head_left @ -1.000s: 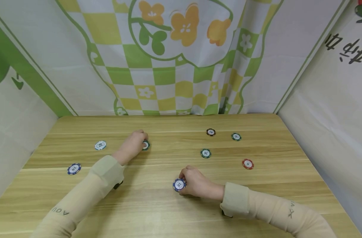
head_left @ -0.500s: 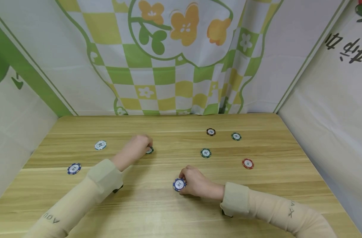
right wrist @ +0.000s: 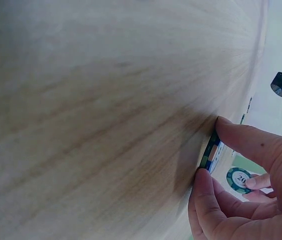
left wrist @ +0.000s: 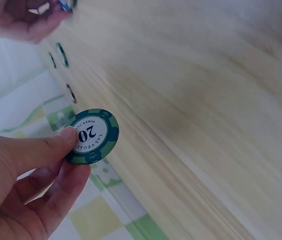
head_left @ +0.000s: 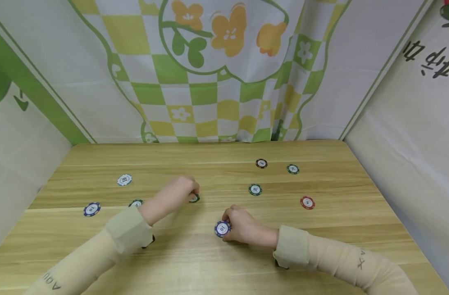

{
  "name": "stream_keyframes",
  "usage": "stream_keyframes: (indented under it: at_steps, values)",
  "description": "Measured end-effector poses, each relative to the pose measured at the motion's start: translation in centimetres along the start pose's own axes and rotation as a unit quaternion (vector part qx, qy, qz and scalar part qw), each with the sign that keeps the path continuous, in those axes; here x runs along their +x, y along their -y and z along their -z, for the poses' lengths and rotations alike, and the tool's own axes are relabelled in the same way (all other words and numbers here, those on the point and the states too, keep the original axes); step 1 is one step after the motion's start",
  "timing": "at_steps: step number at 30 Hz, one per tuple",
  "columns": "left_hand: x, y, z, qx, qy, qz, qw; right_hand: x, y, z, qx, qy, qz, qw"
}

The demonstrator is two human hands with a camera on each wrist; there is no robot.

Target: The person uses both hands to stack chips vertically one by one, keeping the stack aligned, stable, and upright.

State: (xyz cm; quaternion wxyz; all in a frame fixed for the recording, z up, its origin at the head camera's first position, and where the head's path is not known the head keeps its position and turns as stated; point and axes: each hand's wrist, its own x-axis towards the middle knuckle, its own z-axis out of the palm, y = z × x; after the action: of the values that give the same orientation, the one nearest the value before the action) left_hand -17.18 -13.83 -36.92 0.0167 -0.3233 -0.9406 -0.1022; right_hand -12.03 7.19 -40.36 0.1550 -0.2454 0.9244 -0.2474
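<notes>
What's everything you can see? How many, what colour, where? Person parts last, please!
Held green 20 poker chip: 1, green-white, in left grip
Held blue 10 poker chip: 1, blue-white, in right grip, maybe stacked
Loose green poker chips: 3, green-white, two right, one beside left sleeve
Loose blue 10 poker chip: 1, blue-white, left, nearer
Light-blue 10 poker chip: 1, light blue-white, left, farther
Dark poker chip: 1, dark reddish-white, right, farther
Red 5 poker chip: 1, red-white, right, nearer
Wooden table: 1, light brown, underneath
Checked curtain: 1, green-yellow-white, orange flowers, behind
Side cloths: 2, mostly white, left and right
Wrist pieces: 2, black, at the cuffs
Sleeves: 2, cream, on both arms
Grips: 2, bare, over the table
</notes>
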Motion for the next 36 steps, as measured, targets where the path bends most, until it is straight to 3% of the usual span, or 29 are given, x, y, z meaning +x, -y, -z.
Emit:
stream_keyframes:
  at_steps: [9,15,21,25,31,36]
  values:
    - [-0.3,-1.6,0.3,-0.058,0.024,-0.008,0.998,-0.1,0.1,0.1,-0.001,-0.001,0.0,1.0]
    - [-0.4,-2.3,0.2,-0.121,0.049,0.0,0.9914,0.0,0.0,0.0,-0.001,0.002,-0.002,1.0]
    - [-0.3,-2.6,-0.2,-0.173,0.053,-0.003,0.9836,-0.1,-0.1,0.1,0.004,0.0,0.005,1.0]
    - [-0.2,-2.7,-0.6,-0.233,0.067,0.018,0.97,0.0,-0.1,0.1,0.006,0.001,0.006,1.0]
    - [-0.2,-2.9,-1.2,-0.332,0.088,0.077,0.9359,-0.1,-0.1,0.1,0.011,0.0,0.011,0.9999]
    - [0.0,-2.8,-1.9,-0.374,0.085,0.085,0.9198,-0.1,-0.1,0.2,0.009,-0.006,0.015,0.9998]
